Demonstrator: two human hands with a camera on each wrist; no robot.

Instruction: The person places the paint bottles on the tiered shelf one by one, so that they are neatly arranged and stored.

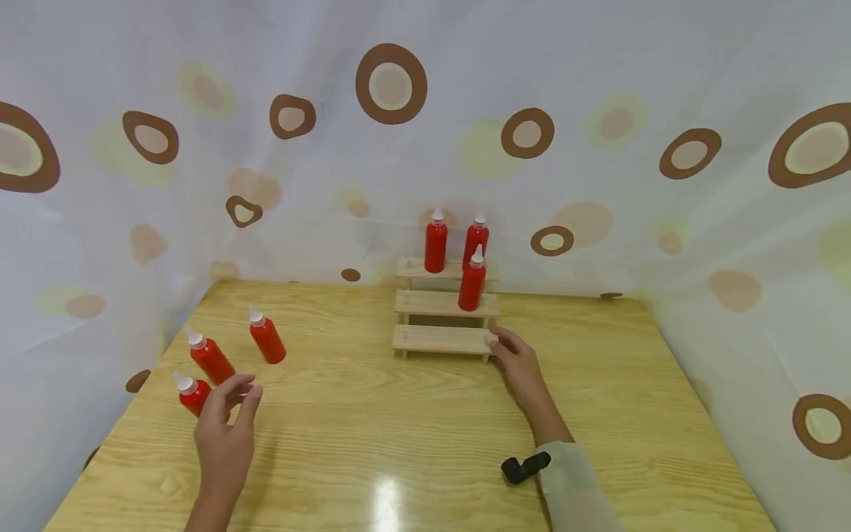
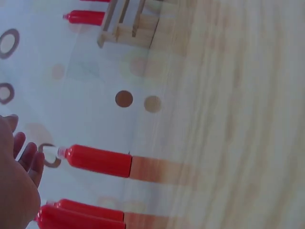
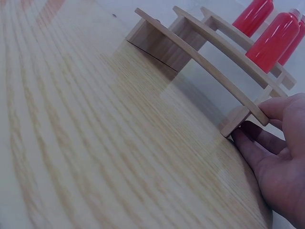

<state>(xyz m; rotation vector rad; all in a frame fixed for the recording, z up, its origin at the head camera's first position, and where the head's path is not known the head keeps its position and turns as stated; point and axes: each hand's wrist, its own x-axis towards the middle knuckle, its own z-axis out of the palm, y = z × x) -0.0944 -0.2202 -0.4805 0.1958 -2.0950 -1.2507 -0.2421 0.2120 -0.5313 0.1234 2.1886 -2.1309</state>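
Note:
A small three-step wooden rack (image 1: pixel 442 339) stands at the back of the table. My right hand (image 1: pixel 521 373) grips the right end of its lowest step; in the right wrist view, fingers touch the board's end and the side leg. Two red bottles with white nozzle caps, one of them a left bottle (image 1: pixel 435 247), stand on the top step. Another red bottle (image 1: pixel 471 287) is upright on the right of the middle step. Over at the left, my left hand (image 1: pixel 226 436) hovers with loosely bent fingers, holding nothing, and partly covers the nearest red bottle (image 1: pixel 192 396).
Beside that bottle stand another red bottle (image 1: pixel 213 361) and a separate red bottle (image 1: pixel 269 340) farther back. A pale patterned cloth (image 1: pixel 319 170) surrounds the wooden table (image 1: pixel 346 428) at the back and sides. A black fitting (image 1: pixel 525 468) is at the right sleeve.

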